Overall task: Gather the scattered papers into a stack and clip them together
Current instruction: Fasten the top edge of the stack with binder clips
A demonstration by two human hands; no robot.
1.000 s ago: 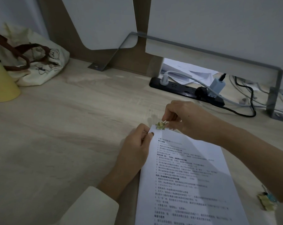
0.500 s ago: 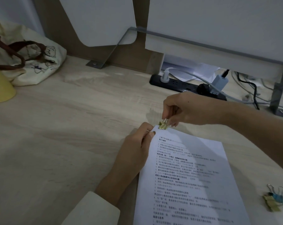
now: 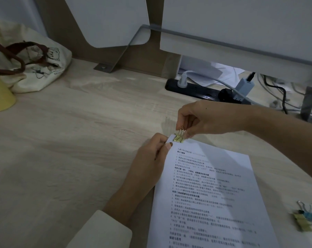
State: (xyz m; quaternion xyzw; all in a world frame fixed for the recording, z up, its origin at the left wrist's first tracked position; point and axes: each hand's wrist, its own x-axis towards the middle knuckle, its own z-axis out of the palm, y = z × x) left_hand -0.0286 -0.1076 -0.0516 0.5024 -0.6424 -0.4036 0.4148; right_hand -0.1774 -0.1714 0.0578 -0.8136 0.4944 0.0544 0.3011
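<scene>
The left hand (image 3: 152, 154) pinches the paper stack (image 3: 205, 194) corner, while the right hand (image 3: 201, 120) pinches the yellow binder clip (image 3: 178, 137), apparently seated there.

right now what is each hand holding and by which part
The right hand pinches the yellow binder clip by its wire handles; the clip sits on the top left corner of the paper stack. The left hand pinches the edge by that corner.
</scene>
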